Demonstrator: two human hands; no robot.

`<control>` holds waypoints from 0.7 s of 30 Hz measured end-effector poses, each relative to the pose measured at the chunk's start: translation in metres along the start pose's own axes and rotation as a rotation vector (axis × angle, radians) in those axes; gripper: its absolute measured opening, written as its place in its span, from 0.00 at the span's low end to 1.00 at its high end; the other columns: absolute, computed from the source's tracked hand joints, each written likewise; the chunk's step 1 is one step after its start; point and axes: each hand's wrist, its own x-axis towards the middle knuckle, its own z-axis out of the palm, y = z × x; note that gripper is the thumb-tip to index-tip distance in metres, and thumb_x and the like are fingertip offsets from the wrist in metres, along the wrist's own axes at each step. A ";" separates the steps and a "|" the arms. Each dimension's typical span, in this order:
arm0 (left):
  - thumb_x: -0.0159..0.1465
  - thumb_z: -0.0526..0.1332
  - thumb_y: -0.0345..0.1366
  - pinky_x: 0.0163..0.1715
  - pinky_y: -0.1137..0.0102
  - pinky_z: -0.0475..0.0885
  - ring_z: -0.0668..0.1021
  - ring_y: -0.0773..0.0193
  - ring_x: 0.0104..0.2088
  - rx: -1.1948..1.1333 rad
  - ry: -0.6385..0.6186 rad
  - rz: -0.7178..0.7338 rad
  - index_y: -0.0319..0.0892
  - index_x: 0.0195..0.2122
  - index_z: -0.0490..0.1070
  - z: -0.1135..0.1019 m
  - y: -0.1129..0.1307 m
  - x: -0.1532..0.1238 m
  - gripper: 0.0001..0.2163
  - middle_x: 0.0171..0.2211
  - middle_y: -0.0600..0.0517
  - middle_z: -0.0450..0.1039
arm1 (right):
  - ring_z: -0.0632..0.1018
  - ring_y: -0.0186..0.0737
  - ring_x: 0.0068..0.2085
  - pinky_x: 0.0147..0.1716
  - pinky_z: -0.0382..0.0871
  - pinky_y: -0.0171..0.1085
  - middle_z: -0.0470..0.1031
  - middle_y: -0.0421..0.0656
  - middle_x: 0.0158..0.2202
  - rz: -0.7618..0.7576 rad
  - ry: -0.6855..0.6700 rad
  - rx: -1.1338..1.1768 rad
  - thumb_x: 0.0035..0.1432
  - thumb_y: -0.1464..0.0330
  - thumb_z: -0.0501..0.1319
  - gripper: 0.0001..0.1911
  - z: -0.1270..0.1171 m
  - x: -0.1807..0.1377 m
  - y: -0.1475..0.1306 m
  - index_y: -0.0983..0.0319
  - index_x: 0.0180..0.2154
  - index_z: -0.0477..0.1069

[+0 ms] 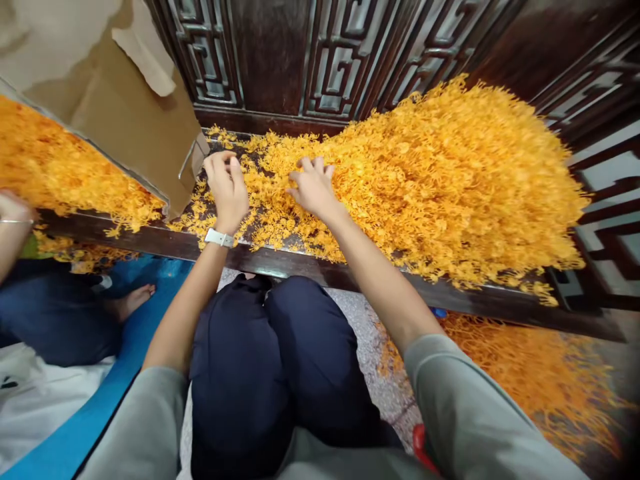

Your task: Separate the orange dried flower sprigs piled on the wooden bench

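A long heap of small orange-yellow plastic pieces point(440, 180), shaped like little frilly flowers, covers a dark wooden bench point(280, 260). My left hand point(227, 193), with a white watch point(219, 238) on its wrist, is raised over the thinly scattered pieces at the heap's left end. Its fingers are bent, with a gap between them and the thumb, and I see nothing held. At the near left slope of the heap, my right hand point(314, 189) has its fingers apart, their tips at the loose pieces. Whether the tips touch any piece is hard to tell.
A cardboard sheet point(135, 113) stands at the left, with more orange pieces point(65, 167) beyond it. Another person's hand point(13, 207) is there, and that person sits on a blue mat point(160, 287). Orange strands point(520, 373) lie below the bench at right. Dark latticework point(270, 60) backs the bench.
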 end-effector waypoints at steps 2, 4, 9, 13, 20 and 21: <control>0.75 0.45 0.62 0.61 0.54 0.70 0.75 0.50 0.55 -0.013 0.077 -0.015 0.45 0.50 0.71 -0.004 0.002 0.009 0.27 0.50 0.41 0.71 | 0.69 0.66 0.61 0.58 0.65 0.67 0.73 0.56 0.56 0.021 0.061 0.082 0.75 0.58 0.57 0.17 -0.002 0.017 0.002 0.63 0.45 0.76; 0.75 0.48 0.62 0.55 0.56 0.72 0.77 0.53 0.49 -0.023 0.059 0.003 0.45 0.46 0.72 -0.012 0.012 0.015 0.26 0.44 0.44 0.73 | 0.73 0.58 0.56 0.58 0.69 0.60 0.75 0.53 0.49 0.044 0.224 0.242 0.76 0.54 0.56 0.19 -0.015 0.032 0.009 0.62 0.44 0.74; 0.75 0.54 0.59 0.41 0.63 0.73 0.76 0.60 0.35 -0.103 -0.318 0.104 0.45 0.38 0.75 -0.020 0.081 0.029 0.23 0.31 0.49 0.74 | 0.78 0.43 0.41 0.44 0.75 0.43 0.72 0.42 0.34 0.060 0.531 0.733 0.70 0.45 0.60 0.24 -0.071 0.046 0.025 0.60 0.38 0.68; 0.70 0.59 0.63 0.37 0.63 0.72 0.76 0.59 0.32 -0.178 -0.630 0.184 0.44 0.31 0.75 0.004 0.145 0.039 0.26 0.25 0.50 0.72 | 0.77 0.37 0.34 0.34 0.74 0.37 0.71 0.39 0.32 0.133 0.534 0.974 0.68 0.44 0.63 0.24 -0.114 0.031 0.027 0.58 0.40 0.66; 0.65 0.51 0.74 0.38 0.58 0.80 0.84 0.46 0.42 -0.632 -0.838 -0.316 0.41 0.47 0.79 0.063 0.185 0.063 0.38 0.34 0.39 0.81 | 0.78 0.34 0.34 0.36 0.77 0.37 0.75 0.41 0.38 0.203 0.385 1.021 0.70 0.48 0.63 0.21 -0.159 -0.015 0.030 0.59 0.43 0.63; 0.65 0.52 0.73 0.39 0.56 0.81 0.84 0.44 0.43 -0.663 -0.838 -0.352 0.41 0.48 0.78 0.070 0.189 0.067 0.37 0.36 0.38 0.81 | 0.77 0.35 0.35 0.36 0.77 0.38 0.76 0.42 0.38 0.195 0.355 0.993 0.69 0.50 0.65 0.20 -0.160 -0.025 0.029 0.59 0.42 0.64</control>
